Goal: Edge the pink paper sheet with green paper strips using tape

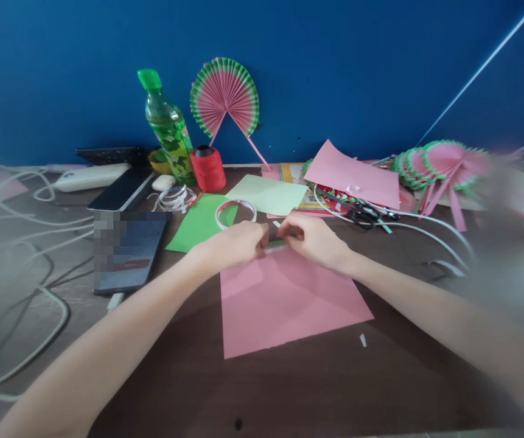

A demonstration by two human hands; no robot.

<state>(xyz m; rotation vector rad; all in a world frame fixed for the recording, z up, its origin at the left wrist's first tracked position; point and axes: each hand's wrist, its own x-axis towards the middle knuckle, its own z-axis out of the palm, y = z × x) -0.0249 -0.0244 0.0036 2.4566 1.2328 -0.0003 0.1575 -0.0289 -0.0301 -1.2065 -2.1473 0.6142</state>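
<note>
A sheet of pink paper (289, 304) lies on the dark table, its near edge slanting. At its far edge my left hand (241, 244) is closed in a pinch on the paper. Just across from it, my right hand (314, 240) pinches the same edge, thumb and forefinger together. Between the hands show a thin green edge and a whitish strip (274, 248); the fingers partly hide them. A roll of tape (235, 214) rests behind my left hand, over green paper (193, 228) and beside a pale green sheet (268, 193).
A phone (147, 261), white cables (63, 304) and a green bottle (168, 137) are on the left. A red cup-like holder (209, 170) and a folded paper fan (225, 94) stand by the blue wall. Scissors (364, 214) and more fans (444, 164) lie right.
</note>
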